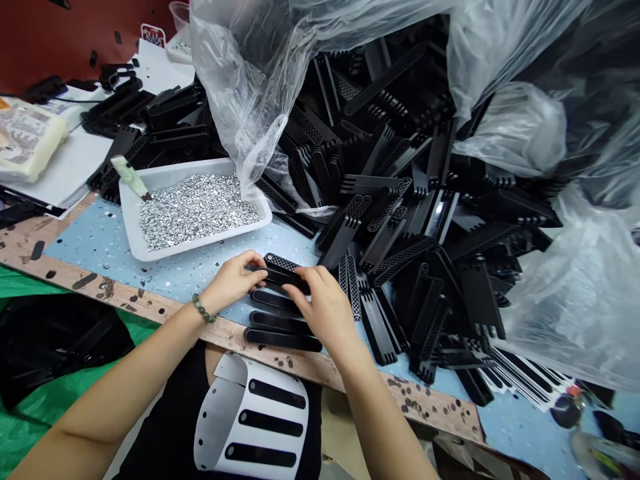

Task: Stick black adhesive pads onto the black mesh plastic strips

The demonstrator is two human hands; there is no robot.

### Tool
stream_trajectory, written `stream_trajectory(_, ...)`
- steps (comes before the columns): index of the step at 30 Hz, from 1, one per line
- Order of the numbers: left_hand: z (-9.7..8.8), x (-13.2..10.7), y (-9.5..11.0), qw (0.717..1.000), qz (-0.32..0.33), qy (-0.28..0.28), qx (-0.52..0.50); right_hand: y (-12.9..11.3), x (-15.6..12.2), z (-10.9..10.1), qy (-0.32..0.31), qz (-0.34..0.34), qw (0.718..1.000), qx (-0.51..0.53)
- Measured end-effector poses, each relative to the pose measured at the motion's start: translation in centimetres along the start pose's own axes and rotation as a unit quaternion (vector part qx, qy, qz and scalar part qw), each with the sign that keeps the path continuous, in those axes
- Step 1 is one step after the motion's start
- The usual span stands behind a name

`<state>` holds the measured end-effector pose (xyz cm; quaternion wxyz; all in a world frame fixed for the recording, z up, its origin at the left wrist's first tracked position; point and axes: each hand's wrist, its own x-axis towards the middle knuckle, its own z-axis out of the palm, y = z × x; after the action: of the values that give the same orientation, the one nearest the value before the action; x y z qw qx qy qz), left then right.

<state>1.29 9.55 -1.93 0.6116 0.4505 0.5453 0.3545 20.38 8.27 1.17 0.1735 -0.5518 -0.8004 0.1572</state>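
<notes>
Between the fingertips of both hands is a long black plastic piece (285, 278) with rounded ends. My left hand (245, 273) pinches its left end, thumb and fingers closed on it. My right hand (325, 300) grips the right end, partly covering it. Just behind lies another black piece with a mesh-patterned face (281, 262). Nearer to me, several flat black pieces (283, 339) lie side by side at the table edge. Across my lap rests a curled white backing sheet (235, 443) with black strip-shaped stickers (273, 421) on it.
A white tray (135, 250) of small shiny metal parts (200, 207) stands at the left, with a pale-handled tool (130, 177) on its rim. A large heap of black pronged parts (390, 167) spills from clear plastic bags (260, 80). More sticker sheets (530, 377) lie at right.
</notes>
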Motion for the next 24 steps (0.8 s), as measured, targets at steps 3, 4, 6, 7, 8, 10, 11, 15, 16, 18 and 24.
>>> stream_trajectory(3,0.0,-0.3,0.2,0.999,0.011,-0.008,0.052,1.3,-0.9,-0.4,-0.002,0.032,0.997,0.069)
stream_trajectory(4,0.1,-0.3,0.2,0.997,0.015,-0.009,0.071,1.7,-1.0,-0.4,0.0,0.037,0.996,0.085)
stream_trajectory(6,0.1,-0.3,0.1,0.995,0.023,-0.005,0.099,2.2,-1.0,-0.2,0.004,0.046,0.994,0.101)
stream_trajectory(7,0.1,-0.3,0.1,0.994,0.027,-0.003,0.105,2.3,-0.8,-0.1,0.005,0.052,0.993,0.105)
stream_trajectory(8,0.1,-0.3,0.0,0.994,0.03,-0.004,0.106,2.4,-0.7,0.0,0.004,0.06,0.992,0.107)
stream_trajectory(10,0.0,-0.2,-0.1,0.994,0.036,-0.01,0.1,2.4,-0.4,-0.1,-0.005,0.072,0.991,0.109)
stream_trajectory(11,0.0,-0.2,-0.2,0.995,0.038,-0.015,0.096,2.4,-0.2,-0.1,-0.012,0.076,0.991,0.11)
stream_trajectory(15,-0.2,-0.3,-0.2,0.995,0.038,-0.03,0.085,2.2,0.2,-0.4,-0.035,0.083,0.991,0.104)
stream_trajectory(16,-0.2,-0.3,-0.2,0.995,0.039,-0.032,0.083,2.1,0.3,-0.5,-0.037,0.085,0.991,0.1)
stream_trajectory(18,-0.2,-0.4,-0.3,0.995,0.041,-0.034,0.08,2.1,0.4,-0.6,-0.041,0.089,0.99,0.097)
stream_trajectory(24,-0.2,-0.7,-0.5,0.993,0.067,-0.039,0.083,2.1,0.1,-1.0,-0.058,0.086,0.989,0.109)
